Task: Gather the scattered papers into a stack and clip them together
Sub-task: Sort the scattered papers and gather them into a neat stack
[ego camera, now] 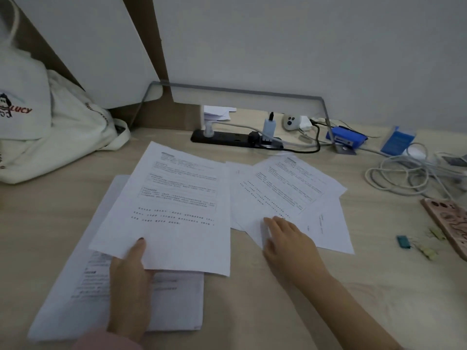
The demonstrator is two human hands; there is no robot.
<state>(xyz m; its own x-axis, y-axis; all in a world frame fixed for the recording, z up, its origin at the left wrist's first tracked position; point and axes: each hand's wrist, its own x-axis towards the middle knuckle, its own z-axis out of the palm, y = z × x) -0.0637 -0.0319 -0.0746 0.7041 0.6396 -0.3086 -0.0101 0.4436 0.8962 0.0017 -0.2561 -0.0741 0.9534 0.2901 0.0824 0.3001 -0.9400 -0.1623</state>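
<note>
left hand (130, 271) pinches the centre sheet (177, 198), right hand (288, 239) flat-fingered on right-side papers (283, 188); best slide those toward frame centre, edges squared.

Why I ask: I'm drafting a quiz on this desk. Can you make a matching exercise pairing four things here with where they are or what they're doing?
Things:
1 left hand
2 right hand
3 teal clip
4 power strip

States:
A resting on the overlapping sheets
B on the table at the right, beside yellow clips
C at the back of the table
D holding the printed sheet by its near edge

Pairs: 1-D, 2-A, 3-B, 4-C
</note>
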